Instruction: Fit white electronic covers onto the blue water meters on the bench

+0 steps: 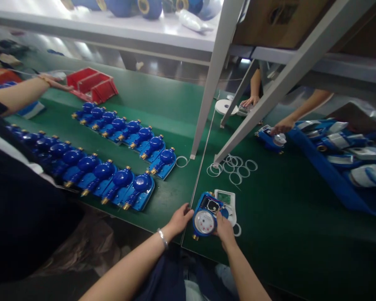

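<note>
A blue water meter [206,217] with a round white dial lies face up at the near edge of the green table [285,217]. My left hand [180,219] grips its left side with curled fingers. My right hand [224,230] holds its right side, thumb on the housing. Touching the meter on its right is a white cover with a small display [228,200]. A white ring [237,229] lies just right of my right hand.
Two rows of blue meters [113,184] lie face down at left. Several loose white rings [235,167] sit by slanted metal frame legs [211,79]. Red bins [92,83] stand far left, a blue tray of parts [341,159] at right. Other people's hands [282,125] work across the table.
</note>
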The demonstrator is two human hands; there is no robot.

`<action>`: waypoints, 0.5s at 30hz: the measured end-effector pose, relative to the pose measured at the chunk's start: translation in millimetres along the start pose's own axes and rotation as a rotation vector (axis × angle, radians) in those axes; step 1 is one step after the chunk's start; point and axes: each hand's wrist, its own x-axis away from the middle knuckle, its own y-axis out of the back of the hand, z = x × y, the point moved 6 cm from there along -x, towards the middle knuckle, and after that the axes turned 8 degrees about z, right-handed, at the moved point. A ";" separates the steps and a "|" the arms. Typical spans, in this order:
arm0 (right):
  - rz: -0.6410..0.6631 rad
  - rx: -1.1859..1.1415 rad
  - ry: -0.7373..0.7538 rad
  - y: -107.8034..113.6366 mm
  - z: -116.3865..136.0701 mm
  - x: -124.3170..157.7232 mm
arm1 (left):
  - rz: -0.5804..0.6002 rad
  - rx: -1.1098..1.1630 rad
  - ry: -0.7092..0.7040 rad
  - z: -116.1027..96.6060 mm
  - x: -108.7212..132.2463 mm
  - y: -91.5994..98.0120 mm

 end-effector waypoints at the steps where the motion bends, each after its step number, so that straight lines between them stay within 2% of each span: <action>1: 0.020 0.020 -0.004 -6.3 10.2 -1.6 | -0.019 0.010 -0.008 -2.3 -3.0 1.4; 6: 0.126 0.158 0.028 -23.5 57.8 -6.5 | -0.094 0.060 -0.033 -8.2 -4.2 20.8; 10: 0.246 0.260 0.078 -12.0 92.5 -13.1 | -0.161 0.100 -0.006 -8.4 7.9 39.6; 12: 0.218 0.297 0.121 2.6 117.0 -26.6 | -0.173 0.127 0.002 -8.8 13.1 45.5; 15: 0.087 0.313 0.232 18.4 163.9 -59.8 | -0.180 0.154 0.019 -6.3 15.9 50.7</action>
